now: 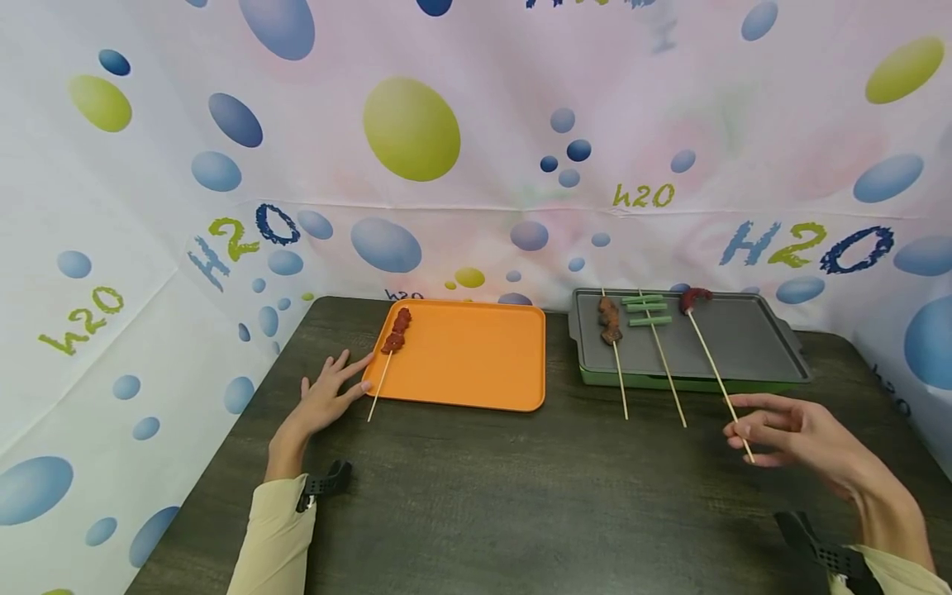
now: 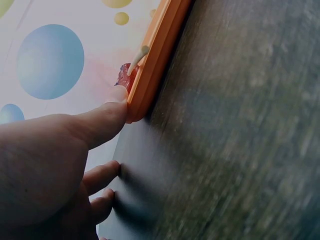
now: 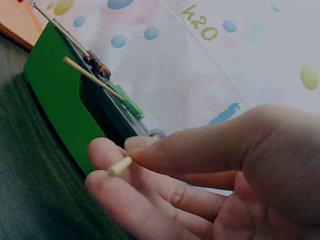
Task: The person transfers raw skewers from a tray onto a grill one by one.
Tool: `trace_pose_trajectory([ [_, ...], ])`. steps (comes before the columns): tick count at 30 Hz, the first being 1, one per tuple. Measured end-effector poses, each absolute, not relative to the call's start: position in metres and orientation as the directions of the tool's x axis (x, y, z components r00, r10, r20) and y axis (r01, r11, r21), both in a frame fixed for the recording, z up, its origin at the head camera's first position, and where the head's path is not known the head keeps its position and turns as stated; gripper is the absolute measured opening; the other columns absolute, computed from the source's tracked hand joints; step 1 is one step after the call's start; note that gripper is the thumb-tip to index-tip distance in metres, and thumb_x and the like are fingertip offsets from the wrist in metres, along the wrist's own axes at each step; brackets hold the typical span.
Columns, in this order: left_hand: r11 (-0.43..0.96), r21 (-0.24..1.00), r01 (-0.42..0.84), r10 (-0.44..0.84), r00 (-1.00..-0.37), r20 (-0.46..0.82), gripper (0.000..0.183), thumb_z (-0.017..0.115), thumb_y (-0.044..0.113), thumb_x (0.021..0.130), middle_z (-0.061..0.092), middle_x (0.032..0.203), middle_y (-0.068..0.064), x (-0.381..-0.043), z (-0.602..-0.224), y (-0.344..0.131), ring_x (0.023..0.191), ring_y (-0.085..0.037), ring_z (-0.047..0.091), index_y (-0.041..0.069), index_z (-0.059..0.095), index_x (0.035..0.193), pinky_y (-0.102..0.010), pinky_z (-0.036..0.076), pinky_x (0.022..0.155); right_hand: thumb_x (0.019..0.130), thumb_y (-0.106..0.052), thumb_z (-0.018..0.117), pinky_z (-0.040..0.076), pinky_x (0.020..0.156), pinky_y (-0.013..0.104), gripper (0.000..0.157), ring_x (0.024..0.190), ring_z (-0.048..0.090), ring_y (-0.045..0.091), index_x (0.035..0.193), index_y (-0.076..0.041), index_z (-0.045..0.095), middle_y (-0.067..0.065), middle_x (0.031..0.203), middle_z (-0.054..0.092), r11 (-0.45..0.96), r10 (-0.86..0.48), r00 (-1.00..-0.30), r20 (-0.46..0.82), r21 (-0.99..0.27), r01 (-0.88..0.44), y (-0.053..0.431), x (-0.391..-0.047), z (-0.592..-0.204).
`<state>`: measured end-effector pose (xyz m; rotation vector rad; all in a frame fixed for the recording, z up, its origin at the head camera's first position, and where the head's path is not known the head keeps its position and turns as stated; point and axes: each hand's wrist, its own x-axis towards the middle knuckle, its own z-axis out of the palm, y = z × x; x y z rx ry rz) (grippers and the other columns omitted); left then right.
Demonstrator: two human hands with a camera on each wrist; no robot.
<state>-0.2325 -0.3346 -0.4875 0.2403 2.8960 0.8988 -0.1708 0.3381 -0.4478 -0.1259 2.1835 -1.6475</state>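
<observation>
My right hand pinches the bare lower end of a wooden skewer between thumb and fingers. A dark red curled piece of food tops that skewer, over the grill plate. In the right wrist view, the skewer's blunt end pokes out between the fingertips. My left hand touches the left edge of an orange tray with thumb and forefinger, its other fingers spread on the table. Just beside it on the tray lies a skewer with red meat chunks, its stick crossing the front rim.
On the grey plate with a green base lie a skewer of brown meat and one of green vegetable pieces, sticks overhanging the front. The dark table meets a patterned curtain at the back and left.
</observation>
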Motion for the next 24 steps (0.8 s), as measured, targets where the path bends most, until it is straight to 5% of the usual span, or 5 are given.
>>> trace_pose_trajectory([
  [12,0.817,0.564,0.121,0.179,-0.983,-0.047,0.061,0.055,0.037,0.107,0.011,0.165,-0.033,-0.233,-0.489,-0.336,0.149,-0.060,-0.001,0.012,0.038,0.160,-0.085,-0.009,0.102,0.106,-0.008,0.057,0.062,0.075,0.038,0.035,0.096,0.072,0.005,0.139,-0.020,0.059,-0.019,0.111,0.071,0.347,-0.180,-0.982,-0.061,-0.938,-0.005,0.330,-0.164,-0.441],
  [19,0.817,0.565,0.118,0.178,-0.983,-0.052,0.061,0.055,0.037,0.107,0.011,0.165,-0.034,-0.233,-0.488,-0.336,0.149,-0.061,-0.001,0.011,0.038,0.159,-0.086,-0.009,0.102,0.107,-0.013,0.056,0.059,0.075,0.023,0.040,0.099,0.067,-0.005,0.146,-0.006,0.052,-0.025,0.113,0.067,0.466,-0.148,-0.988,0.043,-0.878,-0.108,0.312,-0.158,-0.423],
  [24,0.816,0.565,0.121,0.178,-0.983,-0.046,0.061,0.056,0.036,0.107,0.012,0.164,-0.034,-0.233,-0.489,-0.334,0.148,-0.061,0.000,0.010,0.039,0.159,-0.086,-0.009,0.102,0.107,-0.009,0.055,0.058,0.079,0.022,0.043,0.105,0.068,0.000,0.149,-0.007,0.050,-0.017,0.121,0.068,0.432,-0.237,-0.968,0.084,-0.883,-0.183,0.287,-0.155,-0.408],
])
